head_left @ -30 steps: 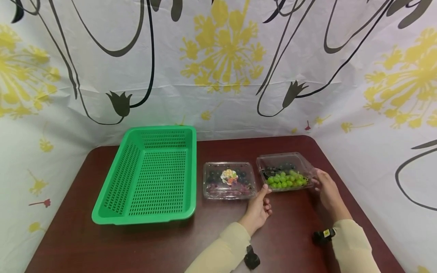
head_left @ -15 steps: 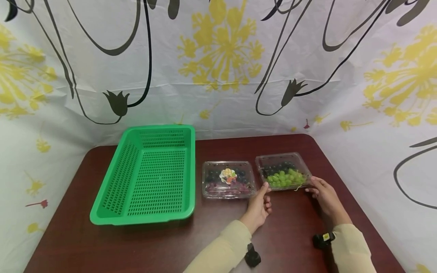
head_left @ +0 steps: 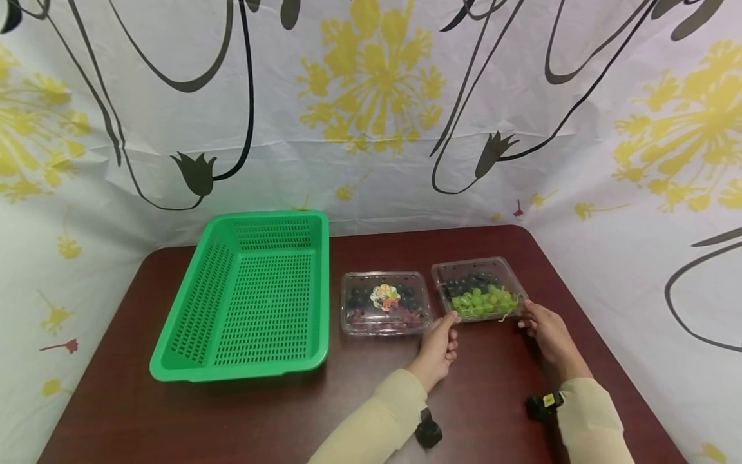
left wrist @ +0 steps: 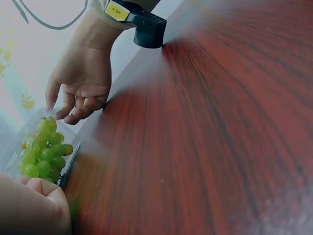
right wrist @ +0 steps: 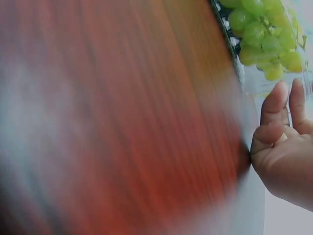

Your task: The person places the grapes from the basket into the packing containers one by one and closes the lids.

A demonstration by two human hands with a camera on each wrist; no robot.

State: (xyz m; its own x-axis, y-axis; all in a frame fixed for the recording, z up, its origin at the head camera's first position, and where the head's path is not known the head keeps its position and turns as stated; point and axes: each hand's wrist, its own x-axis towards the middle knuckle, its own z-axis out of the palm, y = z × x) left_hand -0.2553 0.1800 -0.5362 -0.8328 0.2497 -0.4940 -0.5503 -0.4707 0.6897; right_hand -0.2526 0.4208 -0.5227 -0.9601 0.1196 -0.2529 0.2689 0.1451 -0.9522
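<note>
A clear plastic clamshell box [head_left: 497,270] holds green grapes [head_left: 485,301] in front and dark grapes [head_left: 472,281] behind. My left hand [head_left: 433,353] pinches its front left corner, thumb on top and fingers curled beneath. At the front right corner, the thumb and fingers of my right hand [head_left: 547,334] pinch the edge. The left wrist view shows the right hand [left wrist: 83,81] with fingertips at the box rim beside the green grapes [left wrist: 45,152]. In the right wrist view, the right hand's fingers [right wrist: 276,100] are close to the grapes [right wrist: 264,36].
A second clear clamshell box [head_left: 359,281] with dark and reddish grapes and a fruit sticker stands just left of the held box. A green slotted plastic basket [head_left: 266,370] is at the left on the dark red table [head_left: 232,419]. Patterned white cloth [head_left: 278,116] rises behind.
My right hand has come down and slightly left to the box's front right corner, and the box's right side looks flatter. My left hand keeps its place at the left corner.
</note>
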